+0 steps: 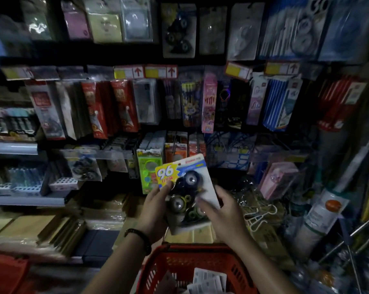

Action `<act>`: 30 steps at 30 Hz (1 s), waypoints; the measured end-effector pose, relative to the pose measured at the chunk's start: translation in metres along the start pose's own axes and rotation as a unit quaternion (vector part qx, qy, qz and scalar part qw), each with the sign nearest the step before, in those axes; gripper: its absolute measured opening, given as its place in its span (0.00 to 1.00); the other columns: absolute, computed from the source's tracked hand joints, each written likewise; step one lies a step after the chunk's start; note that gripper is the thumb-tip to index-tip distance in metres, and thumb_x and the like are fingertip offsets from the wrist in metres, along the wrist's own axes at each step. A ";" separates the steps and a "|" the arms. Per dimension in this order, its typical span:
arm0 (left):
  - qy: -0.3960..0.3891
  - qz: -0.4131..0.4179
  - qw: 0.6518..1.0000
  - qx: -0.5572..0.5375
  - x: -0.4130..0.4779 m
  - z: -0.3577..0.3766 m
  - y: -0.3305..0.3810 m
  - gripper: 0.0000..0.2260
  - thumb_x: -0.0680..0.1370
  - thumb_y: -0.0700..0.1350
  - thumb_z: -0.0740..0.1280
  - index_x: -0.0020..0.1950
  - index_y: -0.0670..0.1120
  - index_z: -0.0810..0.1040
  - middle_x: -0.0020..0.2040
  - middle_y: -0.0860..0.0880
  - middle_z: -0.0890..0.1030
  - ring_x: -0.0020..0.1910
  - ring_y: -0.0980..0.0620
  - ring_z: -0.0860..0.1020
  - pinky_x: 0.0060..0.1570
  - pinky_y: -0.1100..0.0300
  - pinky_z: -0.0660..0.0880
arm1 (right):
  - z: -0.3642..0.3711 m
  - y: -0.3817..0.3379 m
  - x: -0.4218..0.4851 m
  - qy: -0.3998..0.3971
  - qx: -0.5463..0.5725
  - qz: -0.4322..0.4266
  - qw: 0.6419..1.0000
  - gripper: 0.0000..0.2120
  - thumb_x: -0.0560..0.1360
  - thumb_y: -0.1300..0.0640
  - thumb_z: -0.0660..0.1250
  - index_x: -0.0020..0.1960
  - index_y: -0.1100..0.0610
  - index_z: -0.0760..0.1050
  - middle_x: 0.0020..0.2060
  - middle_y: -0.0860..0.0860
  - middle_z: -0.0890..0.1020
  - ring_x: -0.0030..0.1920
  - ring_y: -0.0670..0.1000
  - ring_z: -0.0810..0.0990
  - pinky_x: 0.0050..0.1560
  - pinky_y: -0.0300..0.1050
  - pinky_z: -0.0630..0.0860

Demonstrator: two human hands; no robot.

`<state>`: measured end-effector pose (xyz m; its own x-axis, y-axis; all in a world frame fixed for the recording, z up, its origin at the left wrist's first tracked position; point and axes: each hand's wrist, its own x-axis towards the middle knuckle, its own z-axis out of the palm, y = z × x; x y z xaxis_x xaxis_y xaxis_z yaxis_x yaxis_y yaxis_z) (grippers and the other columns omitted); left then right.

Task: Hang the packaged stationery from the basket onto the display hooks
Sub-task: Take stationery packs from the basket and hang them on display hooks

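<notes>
I hold a blister pack of tape rolls (184, 183) with a yellow "96" label in both hands above the red basket (192, 259). My left hand (156, 206) grips the pack's left edge, thumb over the front. Fingers of my right hand (224, 211) curl round its right side. The pack is tilted, its hang tab pointing up toward the display hooks (175, 145). More white packs (207, 281) lie in the basket. Similar tape packs (178, 30) hang on the top row.
Rows of hanging pencil and pen packs (207, 102) fill the wall ahead, with price tags (145, 72) above them. Shelves (14, 148) run along the left. Stacked notebooks (52, 228) lie low left. A wire rack (349, 240) and bottles stand at the right.
</notes>
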<state>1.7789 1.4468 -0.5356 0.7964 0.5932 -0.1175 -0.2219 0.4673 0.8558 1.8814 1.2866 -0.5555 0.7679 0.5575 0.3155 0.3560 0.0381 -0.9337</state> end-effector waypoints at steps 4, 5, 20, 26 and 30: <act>-0.023 -0.006 0.999 -0.026 0.009 0.002 0.026 0.20 0.82 0.50 0.69 0.70 0.40 0.80 0.65 0.37 0.85 0.60 0.38 0.86 0.51 0.46 0.85 | 0.000 -0.015 0.025 0.028 0.177 0.068 0.981 0.11 0.82 0.44 0.66 0.58 0.42 0.86 0.54 0.44 0.88 0.57 0.47 0.86 0.57 0.42 0.81; -0.031 -0.008 0.999 -0.028 0.011 0.001 0.031 0.20 0.82 0.51 0.69 0.70 0.40 0.80 0.65 0.37 0.84 0.61 0.38 0.85 0.52 0.45 0.85 | 0.000 -0.018 0.033 0.031 0.213 0.097 0.972 0.12 0.82 0.47 0.67 0.60 0.49 0.85 0.56 0.50 0.88 0.60 0.54 0.85 0.63 0.52 0.81; 0.030 0.110 0.993 0.010 0.040 0.000 0.122 0.17 0.87 0.52 0.63 0.70 0.44 0.79 0.64 0.36 0.85 0.63 0.32 0.83 0.65 0.27 0.76 | -0.036 -0.094 0.114 0.121 0.108 -0.060 0.985 0.14 0.86 0.50 0.63 0.71 0.42 0.77 0.59 0.45 0.86 0.56 0.47 0.87 0.47 0.43 0.84; -0.035 0.139 0.986 0.087 0.044 0.053 0.135 0.17 0.85 0.54 0.65 0.66 0.43 0.82 0.59 0.40 0.88 0.57 0.39 0.87 0.53 0.43 0.86 | -0.005 -0.121 0.128 0.041 0.041 -0.075 0.996 0.18 0.84 0.52 0.67 0.72 0.40 0.76 0.51 0.39 0.86 0.51 0.42 0.87 0.45 0.44 0.85; -0.065 0.185 0.974 0.110 0.057 0.065 0.148 0.16 0.81 0.43 0.73 0.68 0.44 0.79 0.62 0.41 0.87 0.60 0.40 0.87 0.57 0.42 0.85 | 0.006 -0.138 0.135 0.105 -0.045 -0.129 0.985 0.11 0.83 0.50 0.67 0.59 0.33 0.79 0.49 0.36 0.83 0.50 0.38 0.83 0.49 0.48 0.85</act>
<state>1.8275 1.5073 -0.3828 0.7522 0.5997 0.2730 -0.3932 0.0760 0.9163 1.9327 1.3611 -0.3853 0.7358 0.3557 0.5763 0.5912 0.0777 -0.8028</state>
